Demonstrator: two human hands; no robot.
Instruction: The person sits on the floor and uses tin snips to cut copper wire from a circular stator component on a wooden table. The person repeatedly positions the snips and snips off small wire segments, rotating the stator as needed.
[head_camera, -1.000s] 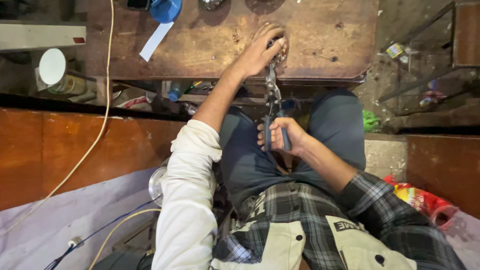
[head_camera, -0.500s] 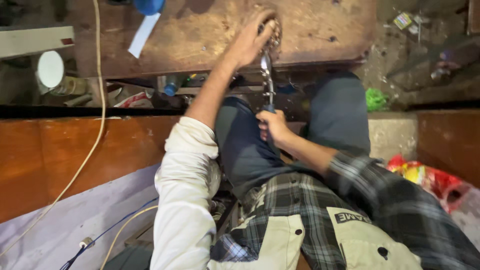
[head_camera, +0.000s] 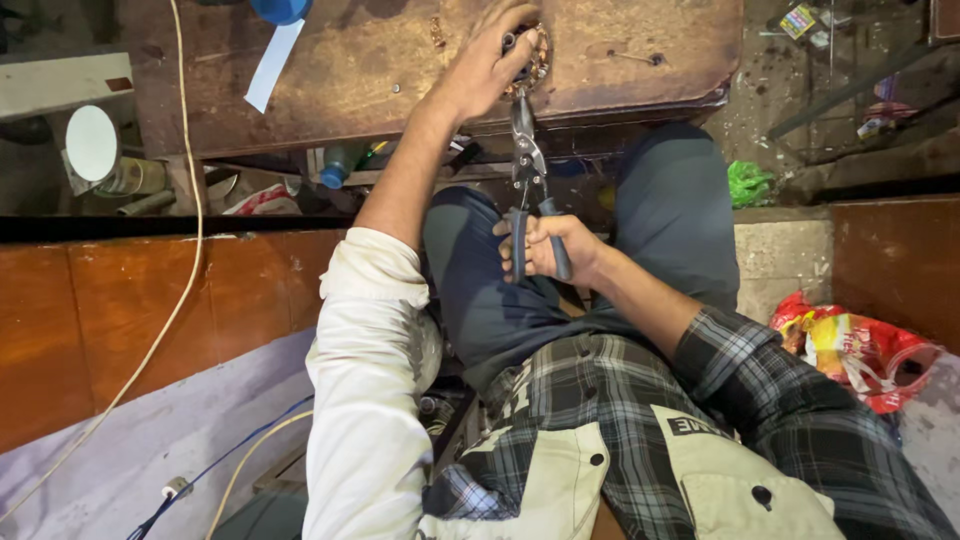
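Observation:
My right hand (head_camera: 548, 250) grips the dark handles of metal snips (head_camera: 524, 160) over my lap. The snips' jaws reach up to a small round coppery part (head_camera: 538, 52) at the near edge of a worn wooden workbench (head_camera: 400, 70). My left hand (head_camera: 490, 65) reaches forward and holds that part down on the bench, fingers curled over it. Most of the part is hidden under the fingers.
A white paper strip (head_camera: 272, 62) and a blue object (head_camera: 282, 8) lie at the bench's far left. A white-lidded tin (head_camera: 100, 155) stands at left. A cream cable (head_camera: 190, 200) runs across the brown wooden board (head_camera: 150, 310). A red plastic bag (head_camera: 860, 350) lies at right.
The view has shifted slightly; both hands keep their hold, with the snips still at the round part on the bench edge.

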